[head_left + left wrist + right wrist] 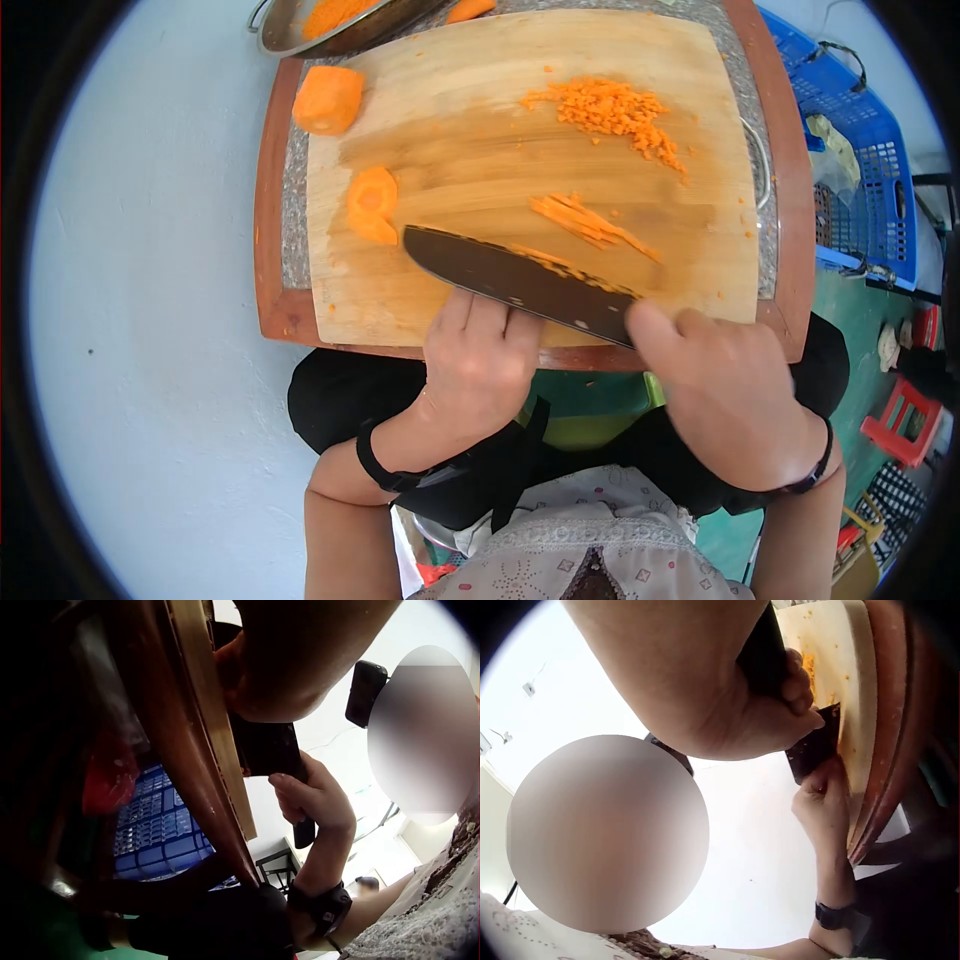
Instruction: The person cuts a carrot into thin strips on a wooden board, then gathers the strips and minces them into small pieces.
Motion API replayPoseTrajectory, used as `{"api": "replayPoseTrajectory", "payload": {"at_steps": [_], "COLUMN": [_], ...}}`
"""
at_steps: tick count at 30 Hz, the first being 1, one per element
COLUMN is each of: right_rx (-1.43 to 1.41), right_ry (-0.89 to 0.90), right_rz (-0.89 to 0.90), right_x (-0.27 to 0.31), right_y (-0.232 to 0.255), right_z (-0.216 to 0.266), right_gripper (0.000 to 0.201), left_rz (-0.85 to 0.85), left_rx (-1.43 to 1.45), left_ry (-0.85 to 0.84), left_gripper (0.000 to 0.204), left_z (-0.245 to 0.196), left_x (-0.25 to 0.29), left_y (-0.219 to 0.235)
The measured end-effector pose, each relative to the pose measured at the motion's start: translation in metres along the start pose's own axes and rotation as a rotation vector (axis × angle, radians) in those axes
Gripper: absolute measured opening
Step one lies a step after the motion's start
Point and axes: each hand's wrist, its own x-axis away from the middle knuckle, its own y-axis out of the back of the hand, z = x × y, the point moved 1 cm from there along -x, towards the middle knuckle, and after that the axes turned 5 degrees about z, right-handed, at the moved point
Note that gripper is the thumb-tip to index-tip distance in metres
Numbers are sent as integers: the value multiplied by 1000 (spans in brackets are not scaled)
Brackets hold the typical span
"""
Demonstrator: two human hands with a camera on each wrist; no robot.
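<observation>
My right hand point(725, 395) grips the dark handle of a broad kitchen knife point(520, 283) and holds it slanted over the front of a wooden cutting board point(450, 130). My left hand point(480, 355) is at the near side of the blade, knuckles bent. The blade hides its fingertips, so I cannot tell whether they pinch anything. Thin carrot slivers lie along the blade's far edge. Beyond it are carrot strips point(590, 220) and a heap of diced carrot point(610, 108). Carrot slices point(373, 205) lie left of the knife tip. In the right wrist view, the left hand point(826, 799) looks curled beside the blade.
A carrot chunk point(328, 100) stands at the board's far left corner. Behind it, a metal pan point(370, 28) holds shredded carrot. The board lies on a stone-topped table with a reddish wooden rim point(270, 220). Blue baskets point(850, 170) and a red stool point(903, 420) are at the right.
</observation>
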Motion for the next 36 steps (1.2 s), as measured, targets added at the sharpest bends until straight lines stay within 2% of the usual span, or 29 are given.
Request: {"api": "replayPoseTrajectory", "payload": {"at_steps": [4, 7, 10, 13, 18, 25, 28, 31, 34, 36], "right_rx": [-184, -233, -216, -182, -94, -95, -93, -154, -272, -315], "right_ry": [5, -44, -74, -42, -33, 38, 28, 32, -14, -31], "right_rz": [7, -1, -15, -44, -15, 5, -8, -2, -42, -93], "right_x": [-13, -14, -4, 8, 20, 13, 2, -5, -9, -7], "right_y": [0, 2, 4, 0, 3, 7, 2, 1, 0, -1], "right_z": [3, -7, -9, -7, -6, -11, 1, 1, -10, -14], "right_gripper": [13, 12, 15, 13, 11, 12, 13, 12, 11, 12], "left_rz": [16, -98, -113, -32, -2, 22, -27, -67, -37, -41], "left_rx": [-14, -6, -23, -33, -35, -9, 13, 26, -19, -16], "left_ry": [11, -35, -59, -54, -46, -55, 7, 23, -40, -47], "left_gripper": [31, 30, 31, 30, 30, 29, 16, 17, 35, 37], "left_z": [-1, 3, 4, 4, 0, 3, -1, -1, 0, 2], "left_x": [0, -6, -3, 1, 2, 3, 0, -1, -2, 0], "left_y": [0, -4, -5, -4, -2, -2, 1, 0, 0, -1]}}
